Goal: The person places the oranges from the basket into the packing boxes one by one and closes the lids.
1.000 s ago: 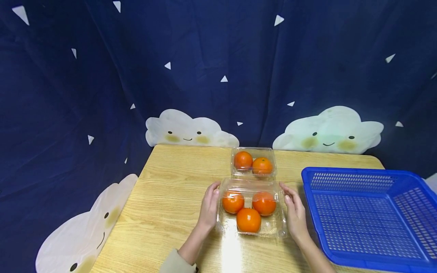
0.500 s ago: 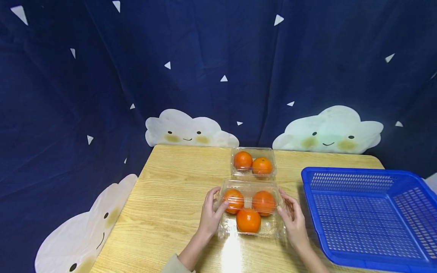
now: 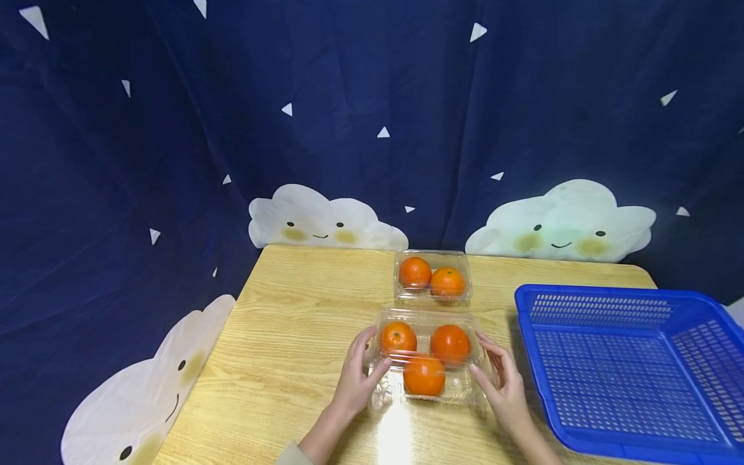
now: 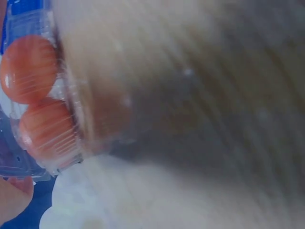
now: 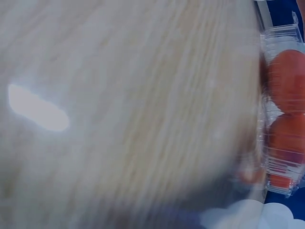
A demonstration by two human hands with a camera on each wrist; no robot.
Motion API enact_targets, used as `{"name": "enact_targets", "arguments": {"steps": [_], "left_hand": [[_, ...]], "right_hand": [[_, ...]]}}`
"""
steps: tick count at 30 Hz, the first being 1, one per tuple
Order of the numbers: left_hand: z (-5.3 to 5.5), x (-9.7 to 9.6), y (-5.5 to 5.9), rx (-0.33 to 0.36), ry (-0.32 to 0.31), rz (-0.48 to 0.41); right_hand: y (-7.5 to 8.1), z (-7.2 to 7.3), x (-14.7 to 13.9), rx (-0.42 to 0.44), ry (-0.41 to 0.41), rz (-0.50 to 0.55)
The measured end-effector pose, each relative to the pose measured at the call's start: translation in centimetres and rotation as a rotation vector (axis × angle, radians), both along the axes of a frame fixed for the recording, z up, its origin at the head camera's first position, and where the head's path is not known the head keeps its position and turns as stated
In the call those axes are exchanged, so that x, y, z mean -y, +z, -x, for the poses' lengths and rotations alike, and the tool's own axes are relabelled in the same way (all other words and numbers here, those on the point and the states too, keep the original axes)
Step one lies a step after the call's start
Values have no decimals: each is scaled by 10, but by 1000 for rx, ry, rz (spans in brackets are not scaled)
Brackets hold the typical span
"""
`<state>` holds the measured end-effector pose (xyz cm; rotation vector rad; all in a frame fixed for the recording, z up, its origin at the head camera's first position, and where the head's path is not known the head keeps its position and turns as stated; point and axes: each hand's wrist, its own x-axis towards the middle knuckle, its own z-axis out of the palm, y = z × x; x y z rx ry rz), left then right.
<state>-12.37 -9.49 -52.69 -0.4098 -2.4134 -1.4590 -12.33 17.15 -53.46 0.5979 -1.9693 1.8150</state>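
Note:
A clear plastic clamshell box (image 3: 459, 389) with three oranges inside sits on the table in front of me, its lid (image 3: 427, 320) tilted over the fruit. My left hand (image 3: 354, 382) grips the lid's left side, thumb at the front edge and fingers further back. On the right side, my right hand (image 3: 504, 387) holds the lid the same way. One orange (image 3: 424, 376) lies at the front of the box, and two sit behind it. The left wrist view shows the box wall and an orange (image 4: 29, 69) at its left edge; the right wrist view shows an orange (image 5: 288, 81) at its right.
Behind the box stands a second clear plastic box (image 3: 432, 253) with two oranges in it. A blue plastic basket (image 3: 537, 387) is to the right of my right hand. The wooden table (image 3: 290, 323) ends at a dark blue curtain (image 3: 349, 77) with cloud shapes.
Both thumbs have come onto the lid from the box's sides, and the hands now grip it. The lid's front edge has come forward over the oranges, towards me.

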Motion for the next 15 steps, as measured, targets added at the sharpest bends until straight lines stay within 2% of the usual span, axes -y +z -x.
{"name": "enact_targets", "arguments": {"steps": [4,8,15], "left_hand": [[-4,3,-4,28,-11,60],[-7,5,-8,56,-28,105],[-11,8,-15,60,-54,154]], "right_hand": [[-8,-1,-2,-98,38,-29],[-13,-2,-4,-148,51,-72],[-4,-10,-3,-196,12,-189]]}}
